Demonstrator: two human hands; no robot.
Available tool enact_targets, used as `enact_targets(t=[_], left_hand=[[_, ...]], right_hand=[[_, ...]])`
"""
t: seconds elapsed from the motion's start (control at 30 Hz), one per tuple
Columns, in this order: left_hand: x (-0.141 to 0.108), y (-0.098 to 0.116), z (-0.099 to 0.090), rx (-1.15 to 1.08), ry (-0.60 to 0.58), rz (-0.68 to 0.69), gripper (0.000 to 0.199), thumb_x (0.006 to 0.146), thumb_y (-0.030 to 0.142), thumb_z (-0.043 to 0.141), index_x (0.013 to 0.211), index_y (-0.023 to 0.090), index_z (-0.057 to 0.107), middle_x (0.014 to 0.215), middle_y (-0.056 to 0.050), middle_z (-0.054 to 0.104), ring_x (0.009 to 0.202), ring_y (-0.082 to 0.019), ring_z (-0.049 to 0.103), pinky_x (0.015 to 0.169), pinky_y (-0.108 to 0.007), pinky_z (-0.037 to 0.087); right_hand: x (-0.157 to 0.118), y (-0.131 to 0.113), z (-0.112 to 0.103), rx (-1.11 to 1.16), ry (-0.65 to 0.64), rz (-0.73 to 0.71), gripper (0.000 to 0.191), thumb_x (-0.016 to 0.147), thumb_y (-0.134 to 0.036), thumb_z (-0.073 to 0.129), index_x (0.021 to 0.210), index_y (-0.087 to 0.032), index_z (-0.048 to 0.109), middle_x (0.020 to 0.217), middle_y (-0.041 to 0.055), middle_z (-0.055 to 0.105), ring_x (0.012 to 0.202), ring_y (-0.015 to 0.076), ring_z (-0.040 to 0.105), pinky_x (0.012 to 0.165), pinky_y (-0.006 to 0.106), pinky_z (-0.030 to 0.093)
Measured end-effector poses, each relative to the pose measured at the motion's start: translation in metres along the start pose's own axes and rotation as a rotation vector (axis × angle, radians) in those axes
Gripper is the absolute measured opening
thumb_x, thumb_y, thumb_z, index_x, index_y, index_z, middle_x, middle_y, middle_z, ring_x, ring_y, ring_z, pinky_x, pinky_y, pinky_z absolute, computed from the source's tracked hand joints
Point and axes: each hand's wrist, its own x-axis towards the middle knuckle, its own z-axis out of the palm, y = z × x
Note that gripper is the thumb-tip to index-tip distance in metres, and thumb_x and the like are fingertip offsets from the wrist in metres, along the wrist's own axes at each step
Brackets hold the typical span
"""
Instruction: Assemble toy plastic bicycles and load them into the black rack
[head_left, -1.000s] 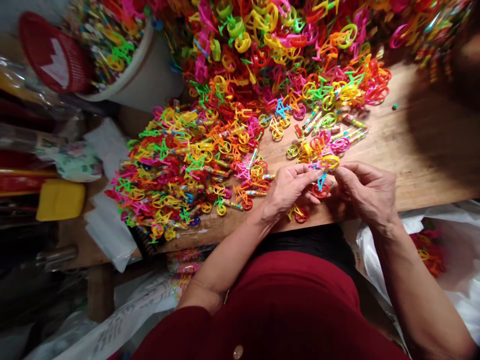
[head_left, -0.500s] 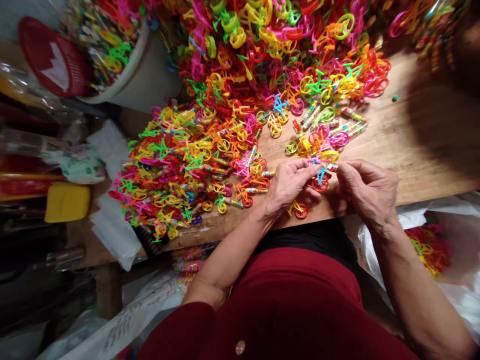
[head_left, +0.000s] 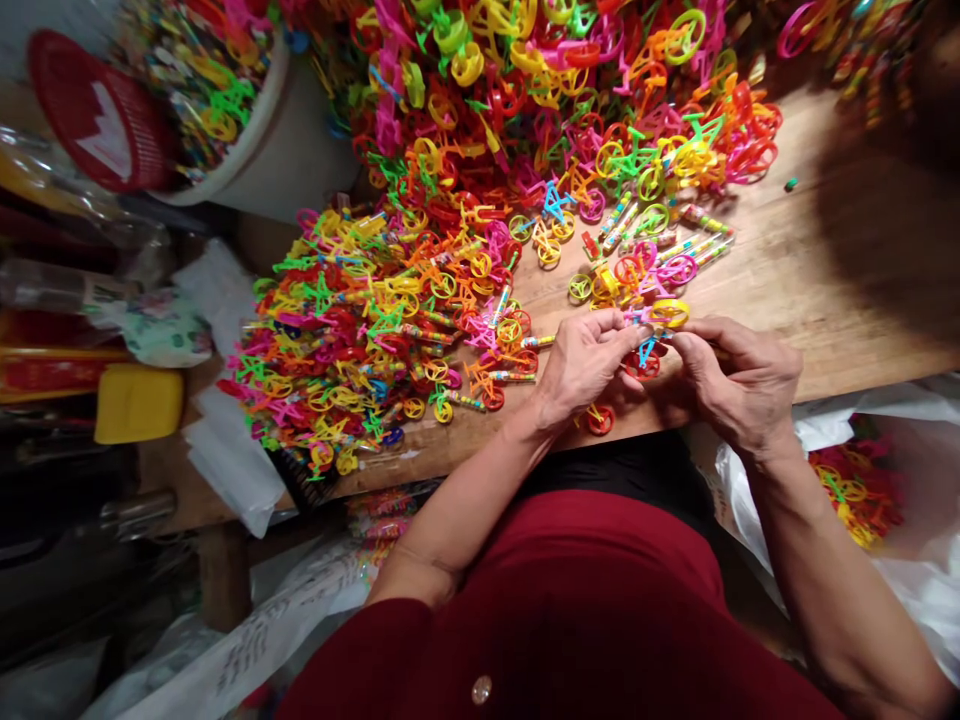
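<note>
My left hand [head_left: 589, 362] pinches a blue toy bicycle [head_left: 646, 350] with a red wheel, just above the table's front edge. Close against it, the thumb and fingers of my right hand [head_left: 742, 380] are pressed together on a small patterned tube, now mostly hidden at the blue frame. A yellow wheel [head_left: 670, 313] shows right behind the fingertips. Under my left hand lies another toy bicycle with a red wheel [head_left: 600, 419]. Beyond both hands are several clear tubes of coloured candy [head_left: 694, 250] among loose toy bicycles.
A big heap of bright toy bicycles [head_left: 480, 120] covers the back of the wooden table [head_left: 847, 290]. Bicycles with tubes form a pile [head_left: 360, 330] to the left. A white bucket [head_left: 277, 150] with a red basket [head_left: 97, 110] stands back left; a plastic bag [head_left: 817, 430] hangs front right.
My right hand has brought the small tube leftward against the blue bicycle, so less of the tube shows. My left hand stays nearly in place.
</note>
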Motion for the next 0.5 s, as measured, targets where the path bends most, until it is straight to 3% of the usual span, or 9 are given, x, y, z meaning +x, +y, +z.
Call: enact_targets(t=[0.17,0.33,0.5], left_hand=[[-0.003,-0.001,0.002,-0.037,-0.021,-0.003,0.054,0.07,0.062,0.084,0.078,0.015,0.058,0.076,-0.003,0.071,0.058,-0.011,0.063,0.045,-0.019,0.051],[-0.006,-0.002,-0.001,-0.05,0.012,-0.001,0.051,0.072,0.059,0.084,0.077,0.014,0.06,0.066,0.001,0.065,0.049,-0.007,0.057,0.043,-0.018,0.049],[-0.011,0.013,-0.017,-0.028,0.0,0.03,0.049,0.071,0.057,0.086,0.075,0.013,0.063,0.064,0.0,0.066,0.052,-0.008,0.06,0.047,-0.018,0.05]], right_hand=[[0.003,-0.005,-0.006,0.05,-0.081,-0.029,0.009,0.093,-0.027,0.067,0.091,-0.025,0.075,0.082,0.0013,0.076,0.066,0.0145,0.068,0.063,0.028,0.053],[0.006,-0.013,-0.009,-0.052,-0.18,-0.102,0.009,0.091,-0.026,0.068,0.09,-0.028,0.076,0.077,0.0009,0.073,0.063,0.0154,0.065,0.062,0.029,0.05],[0.009,-0.023,0.007,-0.018,-0.14,-0.032,0.017,0.095,-0.033,0.064,0.097,-0.023,0.078,0.079,0.0024,0.074,0.059,0.0128,0.061,0.058,0.028,0.049]])
